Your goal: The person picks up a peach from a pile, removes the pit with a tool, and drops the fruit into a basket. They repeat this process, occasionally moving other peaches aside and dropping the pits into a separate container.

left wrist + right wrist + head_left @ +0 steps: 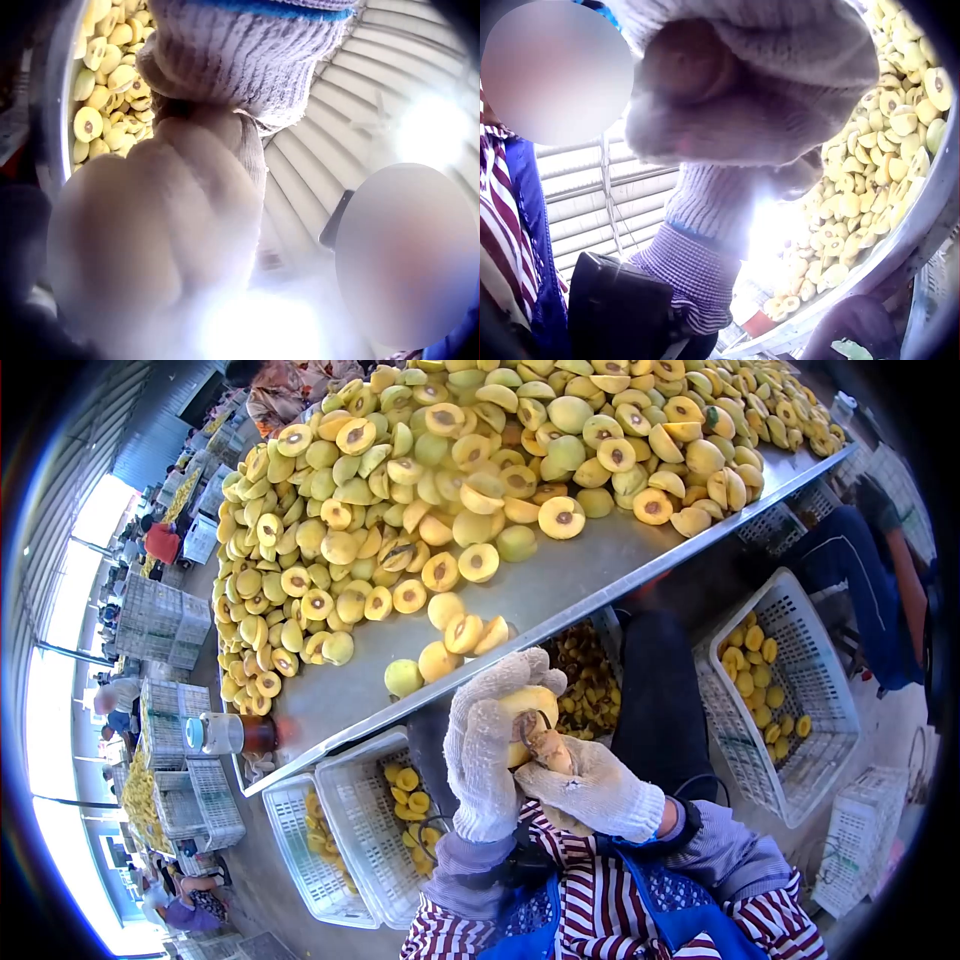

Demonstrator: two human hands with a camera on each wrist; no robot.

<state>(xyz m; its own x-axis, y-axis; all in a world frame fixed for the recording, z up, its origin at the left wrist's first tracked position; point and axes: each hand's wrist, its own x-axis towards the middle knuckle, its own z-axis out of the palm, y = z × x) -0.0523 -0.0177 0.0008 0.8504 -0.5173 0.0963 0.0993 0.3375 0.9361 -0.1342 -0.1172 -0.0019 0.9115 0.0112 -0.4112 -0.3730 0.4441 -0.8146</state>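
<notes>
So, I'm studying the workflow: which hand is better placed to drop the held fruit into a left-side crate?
Probably the left hand: it is curled round the fruit and lies nearer the left-side crates; the right hand sits farther across.

Fruit-processing shed: halved fruit [562, 518] is covering a metal table [610, 552], plastic crates [165, 622] are standing stacked, ribbed roofing [375, 64] is spanning overhead.

So both hands are gloved and pulled in close together. Left hand [477, 765] has its fingers pointing away from the body, tips bent over toward the right. Right hand [597, 790] is curled in, just beside the left fingers. Behind the right fingers, a strip of bare wrist [669, 817] shows. Both forearms angle inward, well behind the fingertips.
</notes>
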